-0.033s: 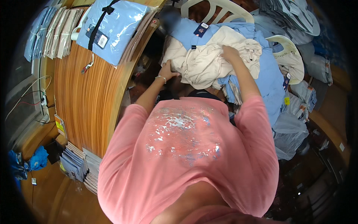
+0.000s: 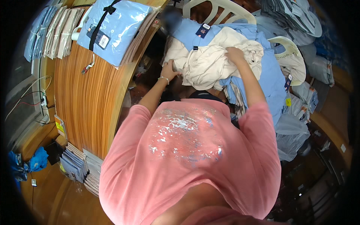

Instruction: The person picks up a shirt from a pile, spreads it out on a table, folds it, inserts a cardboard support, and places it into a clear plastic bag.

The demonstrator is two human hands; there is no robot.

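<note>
A rumpled cream shirt (image 2: pixel 206 65) with a dark tag at its collar lies spread over blue shirts (image 2: pixel 272 82) on a white plastic chair (image 2: pixel 225 6). At its left edge, my left hand (image 2: pixel 169 70) has its fingers closed on the cloth, a bracelet at the wrist. My right hand (image 2: pixel 234 55) is bent over the upper right part, its fingertips gathering a fold; they are partly hidden by the hand. A dark hang tag (image 2: pixel 203 30) rests on the blue cloth just beyond. Striped folded fabric (image 2: pixel 234 93) shows below the cream shirt.
A wood-grain table (image 2: pixel 90 97) on the left bears a bagged blue shirt (image 2: pixel 116 32) and upright rows of packed shirts (image 2: pixel 52 33). More packed shirts (image 2: pixel 75 165) are stacked below it. At right stand another white chair (image 2: pixel 296 56) with cream cloth and plastic bags (image 2: pixel 290 135).
Both hands stay on the cream shirt, with my right hand shifted very slightly to the right. The cloth lies almost the same.
</note>
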